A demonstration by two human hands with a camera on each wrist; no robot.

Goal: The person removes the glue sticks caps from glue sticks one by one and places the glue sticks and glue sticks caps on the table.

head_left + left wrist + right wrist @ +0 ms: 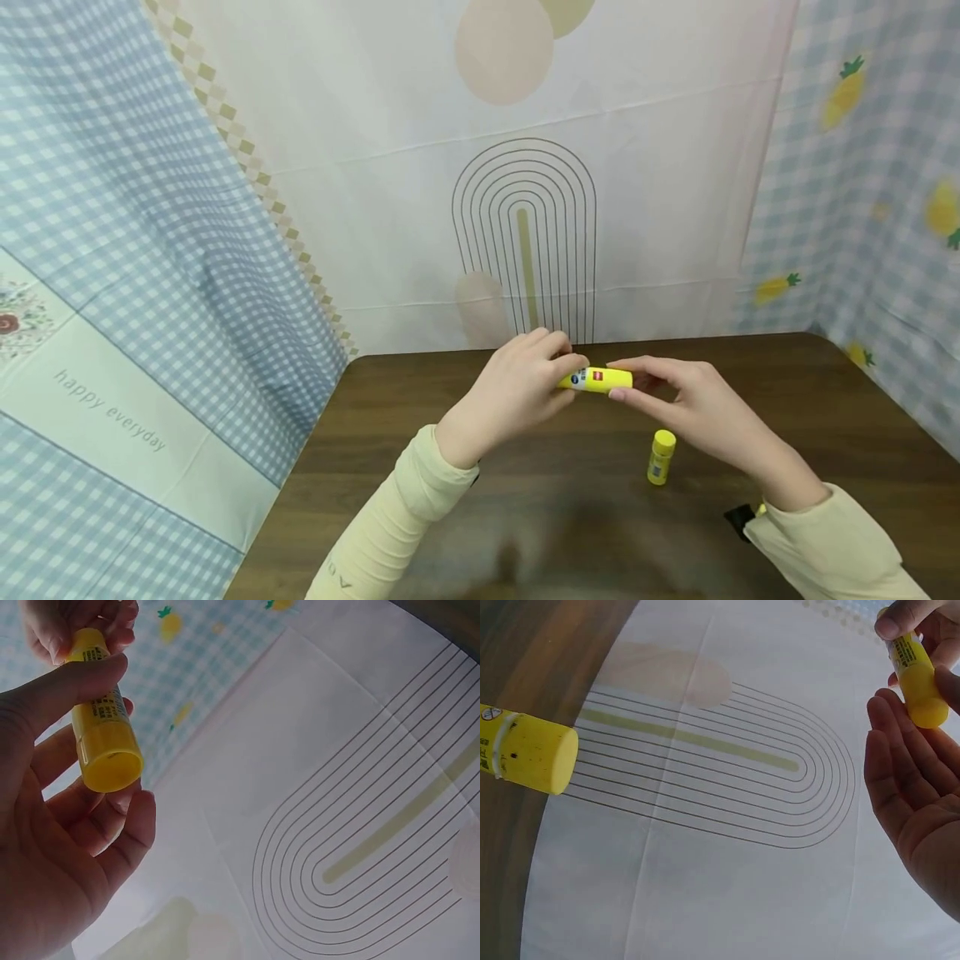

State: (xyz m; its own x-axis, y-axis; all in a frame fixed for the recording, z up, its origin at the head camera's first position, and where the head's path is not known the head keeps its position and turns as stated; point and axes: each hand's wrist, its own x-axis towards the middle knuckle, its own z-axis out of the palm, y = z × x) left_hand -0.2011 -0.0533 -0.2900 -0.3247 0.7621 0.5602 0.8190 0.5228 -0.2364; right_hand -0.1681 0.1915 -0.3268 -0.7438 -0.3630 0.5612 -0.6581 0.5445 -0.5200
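A yellow glue stick (604, 380) is held up sideways above the table, between both hands. My left hand (517, 382) grips one end of it, thumb on one side and fingers on the other. The thumb and fingertips of my right hand (696, 407) pinch its other end. Dark print runs along the glue stick (105, 711) in the left wrist view, and its near end looks open and hollow. Below the right hand, a second yellow glue stick (660, 458) stands upright on the table, its cap on, touched by neither hand.
The dark wooden table (390, 467) ends at the back against a white cloth (390, 233) printed with arches. Blue checked cloth (202, 208) hangs at the left, and checked cloth with pineapples (885, 208) at the right. A black strap (739, 522) shows by the right sleeve.
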